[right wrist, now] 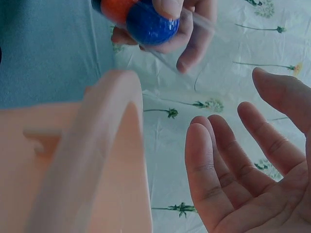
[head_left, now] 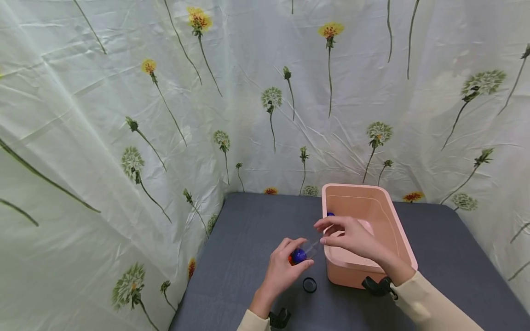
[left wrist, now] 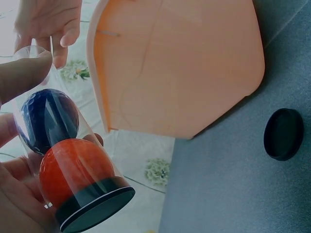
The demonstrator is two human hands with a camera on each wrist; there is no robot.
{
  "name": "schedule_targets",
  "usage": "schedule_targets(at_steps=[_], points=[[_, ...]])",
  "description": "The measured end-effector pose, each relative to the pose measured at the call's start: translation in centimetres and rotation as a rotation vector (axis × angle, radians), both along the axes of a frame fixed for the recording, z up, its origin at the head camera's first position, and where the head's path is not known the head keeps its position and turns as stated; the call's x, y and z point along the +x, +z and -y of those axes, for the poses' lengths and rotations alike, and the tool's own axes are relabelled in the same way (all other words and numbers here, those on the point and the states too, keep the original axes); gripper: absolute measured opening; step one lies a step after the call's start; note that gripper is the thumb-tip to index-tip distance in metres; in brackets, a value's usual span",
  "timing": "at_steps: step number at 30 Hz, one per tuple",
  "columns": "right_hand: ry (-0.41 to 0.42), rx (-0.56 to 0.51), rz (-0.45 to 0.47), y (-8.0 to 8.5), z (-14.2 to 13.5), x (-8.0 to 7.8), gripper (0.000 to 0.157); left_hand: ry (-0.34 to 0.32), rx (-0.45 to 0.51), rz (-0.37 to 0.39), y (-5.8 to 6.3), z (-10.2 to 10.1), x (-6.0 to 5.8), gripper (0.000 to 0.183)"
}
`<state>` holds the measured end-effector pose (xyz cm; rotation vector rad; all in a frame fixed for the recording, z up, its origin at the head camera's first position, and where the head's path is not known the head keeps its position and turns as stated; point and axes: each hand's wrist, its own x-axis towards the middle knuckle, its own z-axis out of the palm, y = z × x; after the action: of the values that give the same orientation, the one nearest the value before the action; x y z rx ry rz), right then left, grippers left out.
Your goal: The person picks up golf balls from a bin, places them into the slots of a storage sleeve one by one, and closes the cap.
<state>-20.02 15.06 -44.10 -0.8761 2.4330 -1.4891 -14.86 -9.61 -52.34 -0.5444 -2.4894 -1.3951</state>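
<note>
My left hand (head_left: 285,264) grips a clear plastic tube (left wrist: 92,131) held at a tilt. Inside it, an orange ball (left wrist: 75,170) lies against the black end cap (left wrist: 97,206), and a dimpled blue ball (left wrist: 48,121) sits above that. At the tube's uncapped end is my right hand (head_left: 352,236), its fingers loosely spread and holding nothing in the right wrist view (right wrist: 252,170). That hand is over the left rim of a peach plastic bin (head_left: 397,225). Another blue ball (head_left: 330,214) shows inside the bin, partly hidden by the rim and hand.
A loose black cap (head_left: 309,285) lies on the dark grey tabletop (head_left: 256,230), left of the bin and near my left wrist. White curtains (head_left: 248,92) printed with dandelions hang behind and beside the table.
</note>
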Motion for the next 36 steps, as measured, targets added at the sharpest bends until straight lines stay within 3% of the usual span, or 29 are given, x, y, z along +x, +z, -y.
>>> schedule_targets(at_steps=[13,18,25,36], points=[[-0.035,-0.026,0.003,-1.0,-1.9,-4.0,0.032,0.01,0.012,0.018,-0.2,-0.1,-0.3,0.052],[-0.063,0.012,-0.021,-1.2,-2.5,-5.3,0.036,0.02,0.01,0.022,-0.3,-0.2,-0.4,0.051],[-0.069,0.039,0.022,-1.1,-3.3,-7.4,0.04,0.029,0.005,0.028,-0.4,-0.3,-0.5,0.053],[-0.135,0.091,0.049,-2.7,-4.4,-10.8,0.039,0.029,0.011,0.035,-0.4,-0.3,-0.7,0.051]])
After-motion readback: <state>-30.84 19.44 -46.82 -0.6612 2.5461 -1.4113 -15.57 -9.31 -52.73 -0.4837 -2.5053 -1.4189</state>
